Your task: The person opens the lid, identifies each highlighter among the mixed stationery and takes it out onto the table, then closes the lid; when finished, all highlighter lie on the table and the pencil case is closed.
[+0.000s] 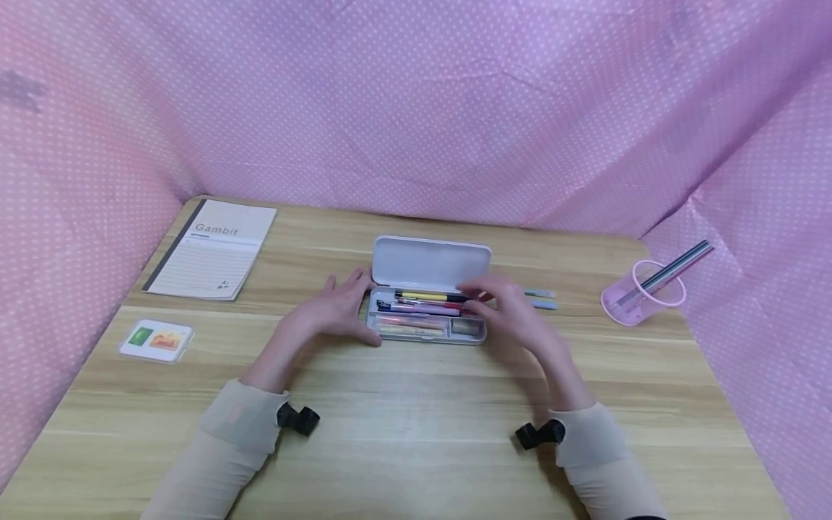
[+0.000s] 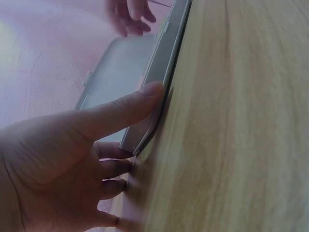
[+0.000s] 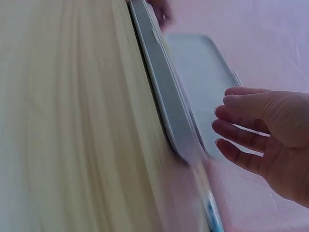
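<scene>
A pale pencil case (image 1: 429, 339) lies on the table with its lid (image 1: 429, 261) raised at the back. Inside it are a yellow-and-black pen (image 1: 425, 296), a purple pen (image 1: 422, 308) and several others. My left hand (image 1: 334, 310) braces the case's left end, thumb (image 2: 130, 106) against the front wall, other fingertips by the end and on the table. Over the right end of the case hovers my right hand (image 1: 510, 307); in the right wrist view its fingers (image 3: 241, 133) are loosely bent, with nothing seen between them.
Two pale blue-green pens (image 1: 542, 305) lie right of the case. Farther right, a pink mesh cup (image 1: 627, 307) leans outward with long pencils (image 1: 676, 263) in it. At left are a notebook (image 1: 211, 253) and a picture card (image 1: 156, 341). Pink dotted cloth (image 1: 416, 108) surrounds the table.
</scene>
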Demonstrator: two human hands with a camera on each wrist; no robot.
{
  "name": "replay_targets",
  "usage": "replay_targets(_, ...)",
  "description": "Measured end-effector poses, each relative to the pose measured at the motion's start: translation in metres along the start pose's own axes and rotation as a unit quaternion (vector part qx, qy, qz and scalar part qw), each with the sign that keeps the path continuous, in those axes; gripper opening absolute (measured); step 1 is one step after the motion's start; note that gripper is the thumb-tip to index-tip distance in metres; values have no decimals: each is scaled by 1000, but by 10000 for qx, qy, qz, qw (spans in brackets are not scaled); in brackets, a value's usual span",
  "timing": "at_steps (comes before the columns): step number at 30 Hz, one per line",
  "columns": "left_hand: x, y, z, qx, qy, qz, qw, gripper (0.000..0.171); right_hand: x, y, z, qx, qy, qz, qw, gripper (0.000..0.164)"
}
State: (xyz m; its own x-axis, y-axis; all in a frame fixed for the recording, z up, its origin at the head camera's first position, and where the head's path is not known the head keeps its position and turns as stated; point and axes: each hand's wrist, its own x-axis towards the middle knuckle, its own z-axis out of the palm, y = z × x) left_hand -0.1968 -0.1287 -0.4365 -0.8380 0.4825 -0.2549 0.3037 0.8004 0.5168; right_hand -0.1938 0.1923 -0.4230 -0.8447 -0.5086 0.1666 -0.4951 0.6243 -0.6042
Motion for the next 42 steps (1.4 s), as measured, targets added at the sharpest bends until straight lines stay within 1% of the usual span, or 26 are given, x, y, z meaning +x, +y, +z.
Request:
replay_targets(2,0,0,0,-11,-11,-3,10000,99,6,-6,8,152,-79,-94,9998,28)
replay_targets(5,1,-1,1,-39,-6,3,10000,99,13,-12,18,162,-127,-288,9994,28)
replay_targets(8,1,-1,1,-56,4,36,10000,98,16,-15,25,-145,-159,-415,9989,29)
replay_targets(12,-1,0,0,-53,5,28,10000,99,17,-15,29,-554,-222,-471,9971,30)
replay_targets(18,-1,1,0,10,1,10,10000,100,16,-14,30,-755,-432,-333,9956,28)
replay_targets(27,-1,2,0,-17,-4,6,10000,97,14,-14,32,-950,-564,-45,9939,26)
replay_targets(42,0,0,0,16,1,58,10000,98,14,-18,33,-1069,-589,4,9925,23)
